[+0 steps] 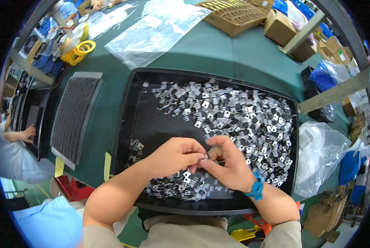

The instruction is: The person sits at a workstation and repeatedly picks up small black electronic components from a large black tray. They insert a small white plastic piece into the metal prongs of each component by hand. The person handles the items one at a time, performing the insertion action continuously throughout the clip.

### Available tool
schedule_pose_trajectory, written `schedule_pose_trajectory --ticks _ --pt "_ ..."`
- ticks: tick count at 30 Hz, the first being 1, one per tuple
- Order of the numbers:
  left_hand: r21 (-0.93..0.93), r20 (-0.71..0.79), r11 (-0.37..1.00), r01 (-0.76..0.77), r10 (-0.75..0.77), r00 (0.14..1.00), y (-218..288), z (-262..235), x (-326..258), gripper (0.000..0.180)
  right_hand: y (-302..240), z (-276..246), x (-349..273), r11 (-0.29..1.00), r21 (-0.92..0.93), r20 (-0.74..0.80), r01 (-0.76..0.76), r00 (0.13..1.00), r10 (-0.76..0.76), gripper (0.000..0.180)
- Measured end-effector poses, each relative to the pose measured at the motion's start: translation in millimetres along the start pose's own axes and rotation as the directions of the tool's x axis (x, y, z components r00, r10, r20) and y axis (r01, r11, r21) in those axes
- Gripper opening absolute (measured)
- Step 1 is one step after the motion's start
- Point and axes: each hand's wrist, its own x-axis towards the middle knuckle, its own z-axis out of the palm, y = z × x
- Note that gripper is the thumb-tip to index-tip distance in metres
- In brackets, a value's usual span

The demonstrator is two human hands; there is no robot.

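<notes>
A black tray (149,115) in front of me holds a great many loose transistors (234,105), each with a black body, a silver tab with a hole, and thin metal legs. Above the tray's near half, my left hand (180,155) and my right hand (226,163) meet fingertip to fingertip. Both are closed in a pinch on a small transistor, mostly hidden by the fingers. A blue band (256,187) circles my right wrist. A nearer heap of transistors (180,188) lies under my hands, and a few more sit beside my left forearm.
Left of the tray lies a dark ribbed panel (75,118) on the green table (110,58). Clear plastic bags (158,35) and a partitioned cardboard box (234,18) lie at the back, yellow tape rolls (83,48) at back left. Another person's hand (27,134) is at far left.
</notes>
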Motion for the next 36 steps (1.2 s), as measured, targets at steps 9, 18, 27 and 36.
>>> schedule_pose_trajectory --ticks 9,18,27,36 --pt "0.007 -0.1 0.991 -0.135 0.135 0.986 3.4 -0.7 0.0 0.018 0.8 -5.5 -2.1 0.997 0.075 -0.17 0.001 0.985 0.012 0.006" --pt "-0.075 -0.063 0.979 -0.188 0.183 0.981 7.2 -0.6 -0.3 0.027 -8.6 -14.6 -0.5 0.934 -0.303 -0.136 0.187 0.962 -0.237 0.02" --pt "-0.101 -0.03 0.968 -0.231 0.229 0.973 -3.0 -5.0 2.7 0.023 -13.1 -8.9 -8.0 0.893 -0.388 -0.044 0.229 0.963 -0.266 0.028" --pt "-0.132 -0.034 0.953 -0.271 0.269 0.963 -5.3 -7.6 -1.2 0.02 -21.5 -2.4 -8.2 0.938 -0.324 0.089 0.124 0.991 -0.101 0.04"
